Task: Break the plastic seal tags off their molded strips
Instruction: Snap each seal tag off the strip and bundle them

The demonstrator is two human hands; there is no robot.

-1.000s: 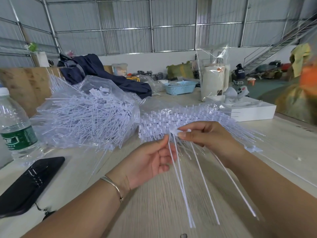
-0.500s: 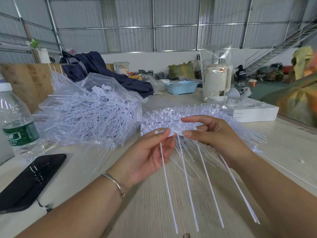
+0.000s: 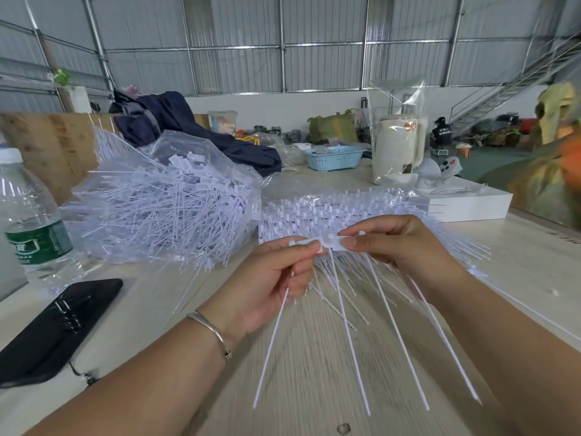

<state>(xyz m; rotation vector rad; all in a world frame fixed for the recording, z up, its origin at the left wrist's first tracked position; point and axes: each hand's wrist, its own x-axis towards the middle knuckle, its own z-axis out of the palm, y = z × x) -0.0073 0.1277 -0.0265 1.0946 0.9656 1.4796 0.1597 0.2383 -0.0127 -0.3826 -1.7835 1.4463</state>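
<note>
Between both hands I hold a short white molded strip of seal tags (image 3: 330, 242), its long thin tails hanging down toward me. My left hand (image 3: 276, 278) pinches the leftmost tag at thumb and forefinger. My right hand (image 3: 399, 247) pinches the strip's right part. Just behind my hands lies a stack of unbroken strips (image 3: 317, 212) partly in clear plastic. To the left, a clear bag holds a heap of loose separated tags (image 3: 163, 202).
A water bottle (image 3: 28, 221) and a black phone (image 3: 56, 328) sit at the left on the pale wooden table (image 3: 314, 388). Behind are a dark jacket (image 3: 195, 133), a blue basket (image 3: 334, 157), a bagged white canister (image 3: 397, 149) and a white box (image 3: 471, 202).
My hands have risen and spread slightly apart. The left hand shifted from gripping tails to pinching the end tag of the strip; the tails now fan out wider.
</note>
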